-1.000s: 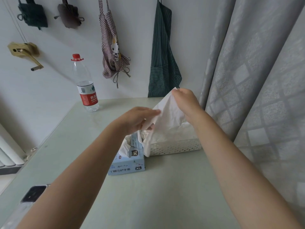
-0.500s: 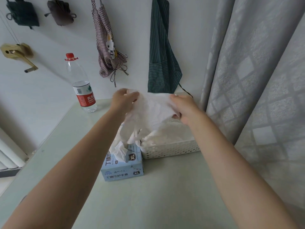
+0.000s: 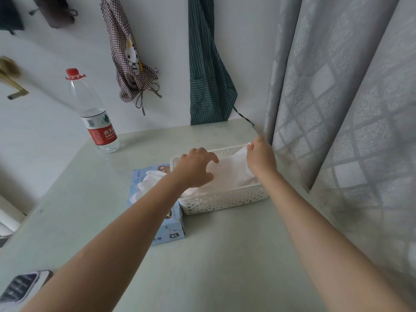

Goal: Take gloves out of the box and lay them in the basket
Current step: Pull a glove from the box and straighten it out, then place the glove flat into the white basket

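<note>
Right hand: we find the right hand (image 3: 261, 157) at the basket's far right corner, about 1 o'clock from the basket's middle, its grip pinching the top edge of a white glove (image 3: 234, 171).
Left hand: the left hand (image 3: 194, 168) hovers over the basket's left half with fingers spread; its grip holds nothing that we can see. Whether the palm touches the glove we cannot tell.
Glove: it slopes from the right hand's pinch down into the basket, onto other white gloves lying there.
Basket: the white perforated basket (image 3: 225, 201) stands on the desk (image 3: 213, 266), close to the curtain (image 3: 349, 109) at 3 o'clock.
Box: the blue glove box (image 3: 172, 228) lies just beside the basket at 9 o'clock, with white gloves bulging from its opening.
Surroundings: a water bottle (image 3: 94, 115) stands at 10 o'clock, well apart from the box; two aprons hang on the wall at 12 o'clock.
</note>
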`<state>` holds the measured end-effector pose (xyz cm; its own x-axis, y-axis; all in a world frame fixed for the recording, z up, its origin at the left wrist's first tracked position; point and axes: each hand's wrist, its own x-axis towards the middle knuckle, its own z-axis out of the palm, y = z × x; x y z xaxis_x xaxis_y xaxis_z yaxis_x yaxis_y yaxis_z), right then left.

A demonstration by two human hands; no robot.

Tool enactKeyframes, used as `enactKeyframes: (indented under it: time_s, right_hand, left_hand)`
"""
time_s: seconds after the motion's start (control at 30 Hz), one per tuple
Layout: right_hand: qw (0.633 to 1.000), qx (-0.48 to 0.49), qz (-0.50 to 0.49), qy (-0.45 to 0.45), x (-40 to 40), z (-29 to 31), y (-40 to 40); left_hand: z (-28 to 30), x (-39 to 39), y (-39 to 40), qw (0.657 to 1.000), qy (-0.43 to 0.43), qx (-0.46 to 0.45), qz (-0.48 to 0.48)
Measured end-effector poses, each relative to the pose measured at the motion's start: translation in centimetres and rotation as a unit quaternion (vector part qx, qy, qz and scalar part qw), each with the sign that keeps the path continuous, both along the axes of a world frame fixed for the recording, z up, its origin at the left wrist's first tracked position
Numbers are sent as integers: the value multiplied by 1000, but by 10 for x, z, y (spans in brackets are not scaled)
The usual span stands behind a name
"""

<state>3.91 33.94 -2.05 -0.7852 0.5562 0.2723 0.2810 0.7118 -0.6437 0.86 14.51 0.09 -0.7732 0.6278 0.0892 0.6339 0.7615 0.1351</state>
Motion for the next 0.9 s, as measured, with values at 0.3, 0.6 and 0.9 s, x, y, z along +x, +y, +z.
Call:
enactKeyframes:
  time_s: [0.3,0.6,0.9]
  right_hand:
    - [983,174,-6,-50,5,-11,3]
    - [962,256,-10,-94,6,-10,1]
    - [936,326,-13,-130,14,-3,-2]
  left_hand:
    - [6,-4,-6,991,77,59,94]
    - [1,13,20,991,-78,-99,49]
    - [-23,-1,14,971,-207,-108,53]
